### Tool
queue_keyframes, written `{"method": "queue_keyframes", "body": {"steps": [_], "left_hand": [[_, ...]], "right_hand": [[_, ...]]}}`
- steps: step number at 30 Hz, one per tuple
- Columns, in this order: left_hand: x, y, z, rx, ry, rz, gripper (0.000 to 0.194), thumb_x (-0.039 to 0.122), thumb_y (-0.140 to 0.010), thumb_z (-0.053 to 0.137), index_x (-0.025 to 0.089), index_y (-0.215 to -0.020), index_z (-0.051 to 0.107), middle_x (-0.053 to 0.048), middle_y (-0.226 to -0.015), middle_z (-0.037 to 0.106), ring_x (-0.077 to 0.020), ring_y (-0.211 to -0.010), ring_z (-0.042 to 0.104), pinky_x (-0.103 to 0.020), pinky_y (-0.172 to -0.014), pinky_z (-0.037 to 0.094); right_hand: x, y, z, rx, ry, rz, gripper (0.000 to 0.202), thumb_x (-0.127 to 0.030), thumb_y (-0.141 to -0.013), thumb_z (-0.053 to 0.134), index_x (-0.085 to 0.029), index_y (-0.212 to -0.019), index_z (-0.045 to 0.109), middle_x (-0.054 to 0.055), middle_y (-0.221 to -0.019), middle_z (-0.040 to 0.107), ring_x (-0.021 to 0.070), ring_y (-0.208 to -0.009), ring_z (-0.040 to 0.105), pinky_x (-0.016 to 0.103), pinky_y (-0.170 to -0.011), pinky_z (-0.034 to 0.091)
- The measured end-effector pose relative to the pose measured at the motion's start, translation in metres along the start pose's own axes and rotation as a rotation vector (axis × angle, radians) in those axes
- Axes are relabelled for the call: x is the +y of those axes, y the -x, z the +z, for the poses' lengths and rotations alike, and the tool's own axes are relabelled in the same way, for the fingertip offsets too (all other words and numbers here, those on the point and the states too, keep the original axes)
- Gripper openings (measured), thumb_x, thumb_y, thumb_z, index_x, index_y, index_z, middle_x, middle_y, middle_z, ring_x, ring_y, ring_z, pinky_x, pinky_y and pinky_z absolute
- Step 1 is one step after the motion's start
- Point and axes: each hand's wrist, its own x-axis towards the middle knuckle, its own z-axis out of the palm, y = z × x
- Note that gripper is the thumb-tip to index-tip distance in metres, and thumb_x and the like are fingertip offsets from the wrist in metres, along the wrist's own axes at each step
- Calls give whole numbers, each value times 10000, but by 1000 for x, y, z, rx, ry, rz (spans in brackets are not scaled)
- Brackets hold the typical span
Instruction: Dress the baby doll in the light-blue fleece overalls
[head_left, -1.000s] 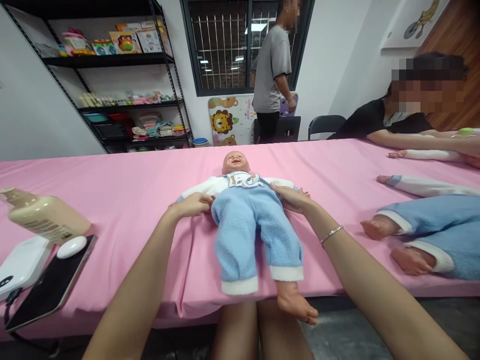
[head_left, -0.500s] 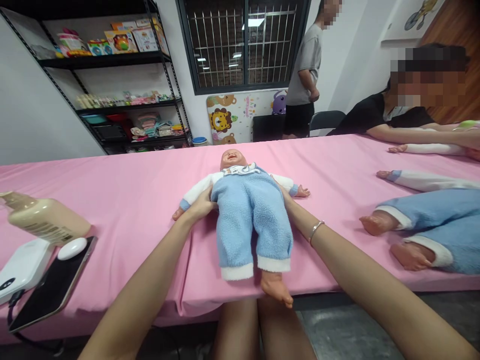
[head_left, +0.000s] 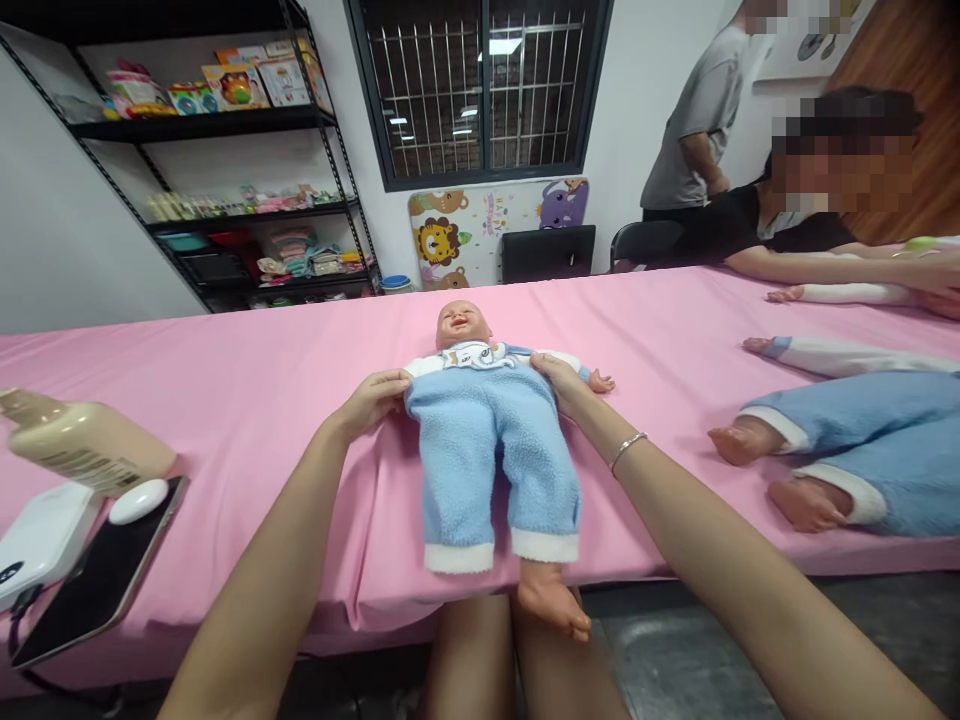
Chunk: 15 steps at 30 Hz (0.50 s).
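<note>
A baby doll (head_left: 460, 326) lies on its back on the pink-covered table, head away from me. It wears a white top with a printed front and light blue fleece trousers (head_left: 461, 430) with white cuffs. One bare foot (head_left: 553, 602) sticks out of the right-hand cuff past the table edge; at the left-hand cuff no foot shows. My left hand (head_left: 375, 396) pinches the trousers' waist at the left side. On the other side, my right hand (head_left: 556, 378), below a wrist bangle, has its fingers closed on the waist edge near the doll's arm.
At left lie a pump bottle (head_left: 90, 440), a white power bank (head_left: 45, 540) and a phone (head_left: 105, 570) with a white oval case (head_left: 139, 502) on it. Another doll (head_left: 885, 440) lies at right, where a person in black leans over the table. Shelves (head_left: 202, 125) stand behind.
Both hands have moved up to the waist of the trousers, and the left has shifted outward, drawing the fabric wider. In the background, the standing person has moved right.
</note>
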Motion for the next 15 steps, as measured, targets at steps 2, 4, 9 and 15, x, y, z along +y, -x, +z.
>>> {"method": "queue_keyframes", "body": {"steps": [2, 4, 9, 15], "left_hand": [[-4, -5, 1, 113, -47, 43, 235, 355, -679, 649, 151, -672, 532, 24, -553, 476, -79, -479, 423, -195, -445, 300], [-10, -10, 2, 191, -197, 97, 229, 370, -718, 613, 163, -700, 515, 37, -537, 457, -72, -454, 387, -192, -425, 270], [-7, -16, 17, 396, -496, 265, 189, 355, -783, 529, 168, -763, 530, 48, -527, 462, -80, -461, 395, -199, -452, 304], [33, -23, 75, 298, -493, 458, 156, 298, -792, 530, 146, -801, 563, -10, -704, 612, -121, -649, 576, -231, -630, 456]], "right_hand": [[0, -1, 0, -9, -84, -11, 397, -521, -602, 691, -190, -760, 540, 6, -812, 623, 147, -780, 554, 250, -714, 459], [-1, -1, -2, -6, -107, -18, 373, -469, -578, 728, -186, -762, 568, 9, -800, 635, 152, -780, 564, 245, -692, 460], [-3, 1, -13, 21, -80, -2, 334, -411, -562, 756, -189, -770, 620, 4, -716, 635, 142, -688, 571, 233, -577, 441], [-5, 3, -24, 6, 50, -15, 382, -363, -562, 754, -165, -876, 663, 15, -793, 656, 117, -636, 547, 249, -596, 430]]}}
